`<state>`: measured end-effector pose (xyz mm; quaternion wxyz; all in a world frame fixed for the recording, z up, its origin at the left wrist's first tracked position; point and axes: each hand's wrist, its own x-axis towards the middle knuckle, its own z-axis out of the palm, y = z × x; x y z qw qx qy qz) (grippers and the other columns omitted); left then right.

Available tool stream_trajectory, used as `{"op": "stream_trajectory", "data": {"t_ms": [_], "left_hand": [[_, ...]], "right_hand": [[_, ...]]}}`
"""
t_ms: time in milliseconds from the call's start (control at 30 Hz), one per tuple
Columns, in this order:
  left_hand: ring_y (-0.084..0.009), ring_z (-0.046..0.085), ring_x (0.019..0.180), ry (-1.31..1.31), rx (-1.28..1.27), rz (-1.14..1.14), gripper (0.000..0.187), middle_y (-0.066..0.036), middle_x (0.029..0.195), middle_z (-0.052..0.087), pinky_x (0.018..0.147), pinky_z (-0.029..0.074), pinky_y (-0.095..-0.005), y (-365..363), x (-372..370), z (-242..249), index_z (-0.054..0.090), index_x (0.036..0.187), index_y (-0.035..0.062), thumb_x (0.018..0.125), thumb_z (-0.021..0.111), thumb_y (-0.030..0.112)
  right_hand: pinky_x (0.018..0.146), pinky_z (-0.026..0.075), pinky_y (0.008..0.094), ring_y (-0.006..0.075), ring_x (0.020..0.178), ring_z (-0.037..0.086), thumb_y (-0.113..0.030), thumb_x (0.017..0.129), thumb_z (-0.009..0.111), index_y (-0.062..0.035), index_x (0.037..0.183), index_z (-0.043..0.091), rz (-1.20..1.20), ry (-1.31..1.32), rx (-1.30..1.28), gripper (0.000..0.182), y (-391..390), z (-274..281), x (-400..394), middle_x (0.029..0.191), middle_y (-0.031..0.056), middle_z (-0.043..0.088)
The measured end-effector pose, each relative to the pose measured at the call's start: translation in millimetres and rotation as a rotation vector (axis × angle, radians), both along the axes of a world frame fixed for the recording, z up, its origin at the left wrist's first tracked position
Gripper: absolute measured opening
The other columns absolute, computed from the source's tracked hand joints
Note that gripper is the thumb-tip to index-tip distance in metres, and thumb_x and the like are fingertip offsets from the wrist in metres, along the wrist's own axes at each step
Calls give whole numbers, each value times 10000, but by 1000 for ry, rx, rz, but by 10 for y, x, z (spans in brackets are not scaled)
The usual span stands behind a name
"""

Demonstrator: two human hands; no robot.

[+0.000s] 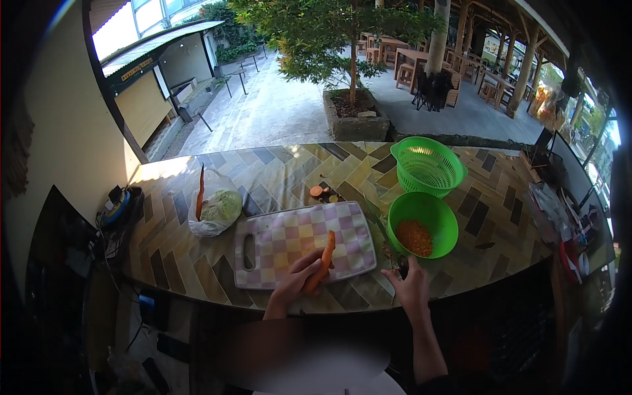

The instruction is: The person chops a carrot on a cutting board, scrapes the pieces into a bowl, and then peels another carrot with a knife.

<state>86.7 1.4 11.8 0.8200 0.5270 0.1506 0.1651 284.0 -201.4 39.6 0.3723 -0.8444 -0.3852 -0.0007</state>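
Note:
My left hand [293, 282] is wrapped around a peeled-looking carrot [327, 257], its thin end pointing up over the lower edge of a checkered cutting board [296, 230]. In my right hand [411, 286] is the handle of a knife [378, 222]; its long blade slants up and left, between the board and a green bowl [449, 227]. Finely cut orange bits [415, 238] lie inside that bowl. Behind it stands a green colander [428, 166]. A pale cabbage [222, 205] sits in a clear plastic bag [205, 227] at the left, with another carrot [200, 191] beside it.
Small carrot ends [317, 191] lie beyond the board on the patterned tabletop [171, 263]. Cables and a dark tray [125, 207] occupy the left end. Plastic packets [552, 207] are at the right end. Past the far edge stands a potted tree [355, 122].

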Motion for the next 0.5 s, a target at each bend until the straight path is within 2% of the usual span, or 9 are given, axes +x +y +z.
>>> {"op": "stream_trajectory", "data": {"t_ms": [133,233,267,367,400,500], "left_hand": [[-89,587,793,46,70,36,470,-43,1039,615,502,486,-214,3,34,7,513,1352,42,1004,553,354],[-87,593,784,100,31,114,430,-39,999,624,494,486,-219,-40,64,94,569,1293,36,1002,554,351],[-87,593,780,104,-1,129,423,-39,993,625,502,486,-218,-34,71,36,578,1281,33,1003,550,350],[-86,593,769,79,-38,195,412,-36,974,623,530,484,-213,-19,116,-131,595,1257,27,1005,540,347],[-86,593,765,48,-10,226,414,-34,968,621,541,483,-211,-52,166,-134,595,1259,25,1005,538,346],[-80,582,724,-16,-36,228,407,-28,945,611,551,475,-205,-46,145,-119,588,1271,20,1017,514,329]], "right_hand": [[625,497,457,397,708,665,-358,926,669,-61,1224,497,126,57,90,455,29,0,-133,755,187,651],[614,498,453,400,710,667,-392,940,636,-123,1287,478,302,156,121,466,74,-50,-275,806,200,655],[630,513,444,403,741,675,-403,947,614,-191,1330,478,334,183,39,458,62,1,-332,886,199,678],[647,531,436,392,761,682,-390,937,618,-215,1354,473,474,225,41,475,125,1,-494,970,183,691],[651,542,425,362,740,688,-383,914,638,-247,1376,467,535,175,114,510,159,-48,-539,939,164,701],[630,540,407,332,709,690,-391,897,652,-252,1376,469,662,132,33,531,181,10,-651,873,148,704]]}}
